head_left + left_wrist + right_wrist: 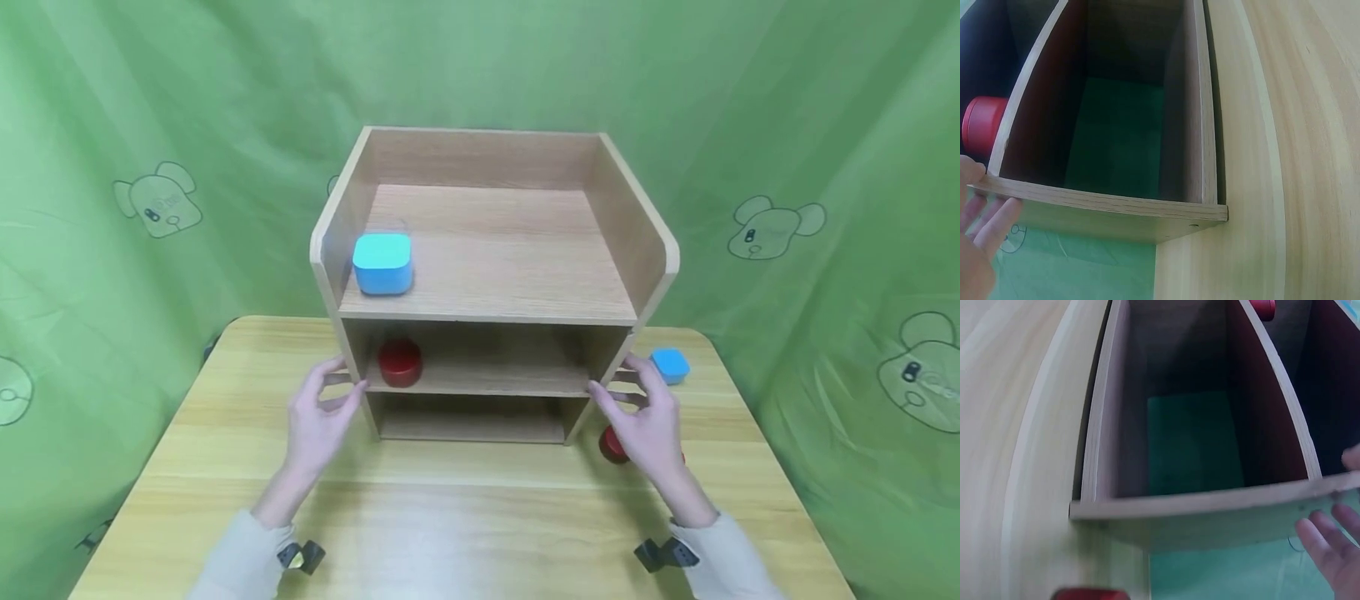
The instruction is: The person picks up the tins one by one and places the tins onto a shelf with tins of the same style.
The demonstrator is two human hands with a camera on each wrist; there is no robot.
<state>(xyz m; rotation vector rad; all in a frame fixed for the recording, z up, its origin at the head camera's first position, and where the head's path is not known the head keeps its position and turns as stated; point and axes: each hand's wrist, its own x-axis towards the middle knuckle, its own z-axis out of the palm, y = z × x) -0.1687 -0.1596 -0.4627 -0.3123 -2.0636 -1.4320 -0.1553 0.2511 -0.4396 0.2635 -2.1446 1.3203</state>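
A wooden shelf unit (487,250) stands on the table (465,525). A light blue box (382,263) sits at the left of its top tray. On the middle shelf, also at the left, stands a red round tin (399,362) (982,125). My left hand (345,379) pinches the unit's left side panel, thumb at the front edge and fingers (991,228) flat on the outside. My right hand (615,377) holds the right side panel the same way, fingers (1325,550) on the outside. The bottom shelf holds nothing.
A small blue box (670,365) lies on the table just right of the unit. A second red tin (613,446) (1091,594) sits on the table, partly hidden under my right hand. Green cloth hangs behind and around the table.
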